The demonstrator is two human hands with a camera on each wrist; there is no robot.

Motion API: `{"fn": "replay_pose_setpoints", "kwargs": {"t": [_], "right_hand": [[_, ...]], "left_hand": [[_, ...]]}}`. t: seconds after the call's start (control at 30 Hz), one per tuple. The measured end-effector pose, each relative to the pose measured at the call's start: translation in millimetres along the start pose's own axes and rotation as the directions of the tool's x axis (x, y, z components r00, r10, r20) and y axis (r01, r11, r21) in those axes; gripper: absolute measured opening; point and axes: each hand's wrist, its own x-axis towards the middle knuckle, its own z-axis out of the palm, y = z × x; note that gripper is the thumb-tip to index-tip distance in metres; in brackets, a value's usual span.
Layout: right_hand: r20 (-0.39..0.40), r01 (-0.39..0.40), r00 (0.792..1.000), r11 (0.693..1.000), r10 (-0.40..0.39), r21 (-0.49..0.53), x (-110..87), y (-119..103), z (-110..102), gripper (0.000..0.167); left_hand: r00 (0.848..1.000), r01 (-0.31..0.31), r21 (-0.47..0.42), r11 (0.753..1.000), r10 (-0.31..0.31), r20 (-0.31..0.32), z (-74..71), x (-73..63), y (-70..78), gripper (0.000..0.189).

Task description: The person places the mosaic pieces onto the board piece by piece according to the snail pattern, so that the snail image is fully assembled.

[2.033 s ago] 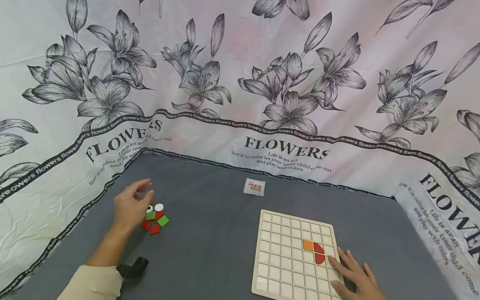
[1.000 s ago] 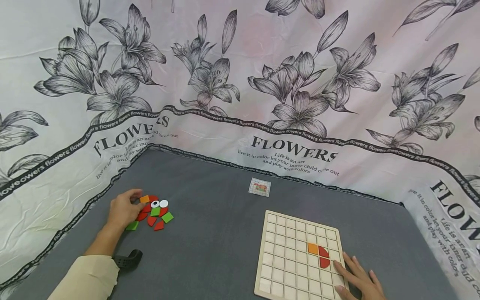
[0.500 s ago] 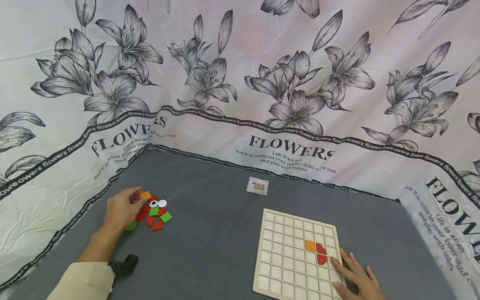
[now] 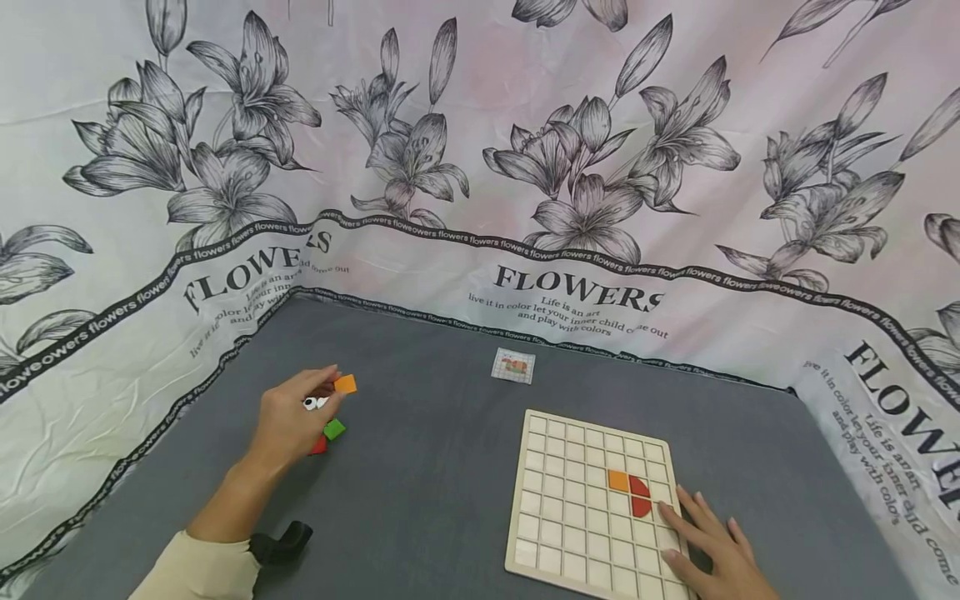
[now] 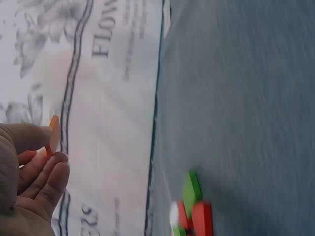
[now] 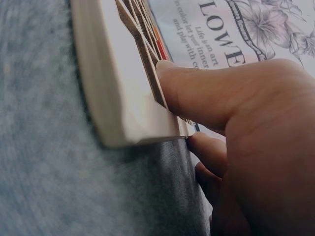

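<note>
Head view: my left hand [image 4: 291, 419] pinches an orange square [image 4: 345, 384] at left, near one edge, so it might slip; my right hand [image 4: 717, 552], fingers extended, could nudge the board [image 4: 551, 508] it touches.

orange tile [image 4: 345, 384] pinched aloft, seemingly tilted; gridded board [image 4: 576, 502] lies flat

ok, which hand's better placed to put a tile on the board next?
Left, most likely. The left hand pinches an orange tile between thumb and fingers, while the right hand holds no visible tile and touches the near right edge of the board, where it could steady it.
</note>
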Motion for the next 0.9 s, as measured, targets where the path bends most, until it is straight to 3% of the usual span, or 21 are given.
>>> {"fn": "replay_pose_setpoints", "kwargs": {"t": [0.13, 0.33, 0.63, 0.9], "right_hand": [[-0.003, 0.011, 1.0, 1.0, -0.011, 0.004, -1.0, 0, 0, 0.05], [-0.013, 0.039, 0.999, 0.999, -0.039, 0.003, -1.3, 1, 1, 0.051], [-0.025, 0.073, 0.997, 0.997, -0.073, -0.018, 1.4, -1, 1, 0.052], [-0.034, 0.049, 0.998, 0.998, -0.05, -0.031, -1.9, -4, -1, 0.053]], "left_hand": [[0.998, -0.059, -0.033, 0.998, 0.059, 0.001, 11.1, 2.0, 14.9, 0.043], [0.995, -0.09, -0.143, 0.986, 0.094, 0.022, 30.1, 2.8, 34.2, 0.044], [0.99, -0.119, -0.252, 0.96, 0.135, 0.048, 64.5, -0.4, 60.7, 0.043], [0.983, -0.105, -0.344, 0.933, 0.15, 0.108, 97.7, -1.7, 95.6, 0.04]]}}
